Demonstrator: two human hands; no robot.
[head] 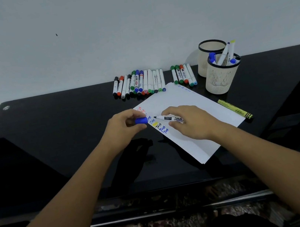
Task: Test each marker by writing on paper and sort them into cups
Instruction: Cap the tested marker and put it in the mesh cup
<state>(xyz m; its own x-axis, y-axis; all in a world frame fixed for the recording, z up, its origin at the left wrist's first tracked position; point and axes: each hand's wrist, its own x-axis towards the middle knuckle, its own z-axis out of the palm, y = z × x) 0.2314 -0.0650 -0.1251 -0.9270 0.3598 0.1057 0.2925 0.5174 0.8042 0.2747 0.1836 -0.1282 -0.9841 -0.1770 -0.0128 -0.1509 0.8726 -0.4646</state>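
My right hand (191, 122) grips an uncapped white marker (169, 118), its tip pointing left just above the white paper (192, 105). My left hand (125, 125) pinches the marker's blue cap (141, 120), a short gap away from the tip. The paper bears several coloured "Test" words near its left edge. A large row of markers (139, 84) and a smaller row of markers (183, 75) lie along the back of the table. The near cream mesh cup (221, 78) holds several markers; the far cream cup (208, 54) behind it shows none from here.
A yellow highlighter (235, 109) lies on the black glass table (59, 126) beside the paper's right edge. The wall stands right behind the marker rows. Patterned floor shows below the table's front edge.
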